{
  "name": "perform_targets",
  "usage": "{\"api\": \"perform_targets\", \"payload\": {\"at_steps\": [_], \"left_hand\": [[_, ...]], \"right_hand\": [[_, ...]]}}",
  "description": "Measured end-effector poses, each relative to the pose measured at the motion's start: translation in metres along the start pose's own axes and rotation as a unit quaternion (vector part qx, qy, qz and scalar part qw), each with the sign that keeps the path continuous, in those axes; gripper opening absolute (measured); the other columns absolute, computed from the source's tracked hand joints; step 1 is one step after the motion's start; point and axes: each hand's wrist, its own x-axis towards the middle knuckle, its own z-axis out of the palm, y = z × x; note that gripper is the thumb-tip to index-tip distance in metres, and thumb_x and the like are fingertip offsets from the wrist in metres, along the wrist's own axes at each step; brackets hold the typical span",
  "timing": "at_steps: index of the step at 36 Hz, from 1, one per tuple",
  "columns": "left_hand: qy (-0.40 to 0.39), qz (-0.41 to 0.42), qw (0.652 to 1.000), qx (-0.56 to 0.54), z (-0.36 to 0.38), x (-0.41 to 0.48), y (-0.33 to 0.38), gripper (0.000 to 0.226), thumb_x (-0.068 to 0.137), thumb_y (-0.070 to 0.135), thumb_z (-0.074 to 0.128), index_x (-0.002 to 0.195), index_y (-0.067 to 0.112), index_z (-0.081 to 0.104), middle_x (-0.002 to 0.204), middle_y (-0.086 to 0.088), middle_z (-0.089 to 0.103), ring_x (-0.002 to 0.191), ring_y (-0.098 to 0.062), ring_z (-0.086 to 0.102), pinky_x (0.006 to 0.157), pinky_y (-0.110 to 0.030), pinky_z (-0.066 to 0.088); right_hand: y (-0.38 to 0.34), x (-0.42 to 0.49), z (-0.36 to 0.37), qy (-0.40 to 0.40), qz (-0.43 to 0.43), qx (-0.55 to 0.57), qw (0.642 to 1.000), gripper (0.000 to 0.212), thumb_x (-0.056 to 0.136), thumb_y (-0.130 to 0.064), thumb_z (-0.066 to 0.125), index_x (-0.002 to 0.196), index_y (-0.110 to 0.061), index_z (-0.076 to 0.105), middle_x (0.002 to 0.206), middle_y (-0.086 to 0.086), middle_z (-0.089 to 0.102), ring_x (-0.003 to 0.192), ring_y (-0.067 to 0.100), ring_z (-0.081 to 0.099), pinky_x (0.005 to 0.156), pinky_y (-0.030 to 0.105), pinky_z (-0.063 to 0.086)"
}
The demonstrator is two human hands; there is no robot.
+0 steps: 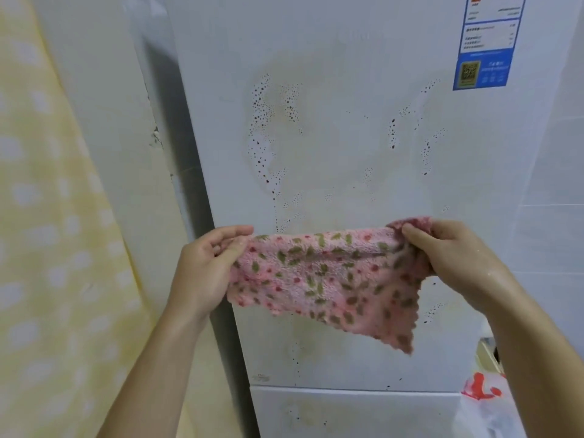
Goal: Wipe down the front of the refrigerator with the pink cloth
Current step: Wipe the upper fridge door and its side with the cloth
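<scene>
Fingers of left hand (205,267) pinch upper left corner of pink floral cloth (322,279); right hand (452,257) grips bunched upper right corner. Cloth stretched between hands, lower edge hanging free, in front of white refrigerator door (331,147) flecked with dark spots (262,121). Blue label (483,55) upper right; yellow dotted curtain (47,216) left.

Surface: I am looking at a white refrigerator (331,147) front, standing upright | On it: a blue label (483,55) is sticking near the upper right | dark specks (262,121) and yellowish staining are spreading across the upper door | below a seam, a lower door (347,412) is showing
</scene>
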Motion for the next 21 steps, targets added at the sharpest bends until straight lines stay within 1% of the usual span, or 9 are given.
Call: {"api": "perform_targets", "payload": {"at_steps": [3, 6, 7, 10, 12, 14, 16, 19, 21], "left_hand": [[0.002, -0.034, 0.997, -0.071, -0.003, -0.001, 0.008, 0.018, 0.101, 0.015, 0.066, 0.105, 0.022, 0.082, 0.104, -0.002, 0.081, 0.106, -0.019, 0.076, 0.091, -0.036, 0.057], [0.01, -0.05, 0.992, -0.116, -0.002, -0.003, 0.014, 0.023, 0.107, 0.018, 0.056, 0.109, 0.015, 0.078, 0.1, 0.0, 0.081, 0.095, -0.012, 0.076, 0.083, -0.029, 0.057], [0.014, -0.046, 0.992, -0.114, -0.002, -0.004, 0.015, 0.024, 0.108, 0.017, 0.054, 0.109, 0.016, 0.077, 0.096, 0.001, 0.081, 0.09, -0.01, 0.075, 0.08, -0.029, 0.055], [0.021, -0.013, 0.996, -0.088, -0.003, -0.007, 0.015, 0.021, 0.107, 0.013, 0.056, 0.114, 0.02, 0.074, 0.093, 0.004, 0.079, 0.087, -0.007, 0.074, 0.083, -0.03, 0.053], [0.015, 0.018, 0.998, -0.055, -0.006, -0.009, 0.014, 0.024, 0.106, 0.011, 0.059, 0.12, 0.025, 0.072, 0.101, 0.003, 0.081, 0.098, -0.01, 0.076, 0.09, -0.027, 0.056], [0.008, 0.04, 0.999, -0.019, -0.008, -0.01, 0.015, 0.03, 0.103, 0.007, 0.062, 0.124, 0.026, 0.071, 0.104, -0.002, 0.081, 0.103, -0.01, 0.076, 0.092, -0.02, 0.057], [0.005, 0.049, 0.999, 0.023, -0.011, -0.012, 0.019, 0.032, 0.101, 0.004, 0.065, 0.123, 0.026, 0.072, 0.101, 0.001, 0.081, 0.099, -0.004, 0.076, 0.086, -0.011, 0.055], [0.012, 0.05, 0.996, 0.079, -0.016, -0.01, 0.021, 0.029, 0.097, 0.008, 0.071, 0.112, 0.033, 0.076, 0.102, 0.005, 0.08, 0.095, 0.001, 0.075, 0.089, -0.011, 0.055], [0.021, 0.054, 0.993, 0.102, -0.018, -0.01, 0.022, 0.025, 0.095, 0.01, 0.075, 0.103, 0.034, 0.078, 0.098, 0.007, 0.08, 0.093, 0.0, 0.075, 0.089, -0.014, 0.056]], "right_hand": [[0.005, 0.002, 0.0, 0.026, 0.03, 0.051, 0.998, 0.033, 0.098, -0.04, 0.07, 0.091, -0.009, 0.079, 0.077, 0.011, 0.07, 0.066, 0.028, 0.062, 0.074, 0.059, 0.058], [0.001, 0.001, 0.004, 0.05, 0.053, 0.148, 0.986, 0.025, 0.093, -0.031, 0.077, 0.096, -0.006, 0.073, 0.084, 0.016, 0.075, 0.062, 0.022, 0.069, 0.064, 0.039, 0.063], [0.0, 0.0, 0.006, 0.067, 0.062, 0.186, 0.978, 0.029, 0.09, -0.03, 0.079, 0.103, -0.005, 0.069, 0.086, 0.015, 0.073, 0.061, 0.019, 0.069, 0.063, 0.034, 0.061], [0.001, 0.0, 0.007, 0.107, 0.092, 0.257, 0.956, 0.066, 0.076, -0.04, 0.086, 0.123, -0.012, 0.05, 0.091, 0.008, 0.066, 0.072, 0.017, 0.064, 0.08, 0.035, 0.056], [0.0, -0.003, 0.004, 0.068, 0.08, 0.313, 0.944, 0.075, 0.062, -0.039, 0.087, 0.124, -0.014, 0.052, 0.089, 0.006, 0.069, 0.073, 0.017, 0.066, 0.078, 0.033, 0.056], [-0.003, -0.009, 0.0, 0.005, 0.04, 0.357, 0.933, 0.067, 0.061, -0.025, 0.085, 0.124, -0.018, 0.062, 0.084, 0.003, 0.076, 0.073, 0.014, 0.072, 0.069, 0.025, 0.058], [-0.004, -0.012, -0.002, -0.021, -0.014, 0.32, 0.947, 0.055, 0.069, -0.013, 0.083, 0.122, -0.021, 0.071, 0.087, 0.004, 0.078, 0.082, 0.016, 0.076, 0.073, 0.021, 0.061], [0.0, -0.01, -0.001, 0.05, -0.072, 0.15, 0.985, 0.033, 0.078, -0.01, 0.087, 0.106, -0.027, 0.081, 0.094, 0.002, 0.081, 0.092, 0.016, 0.076, 0.084, 0.024, 0.061], [0.003, -0.009, 0.0, 0.096, -0.093, 0.048, 0.99, 0.024, 0.081, -0.015, 0.089, 0.094, -0.033, 0.08, 0.084, -0.01, 0.078, 0.086, 0.008, 0.074, 0.079, 0.018, 0.057]]}}
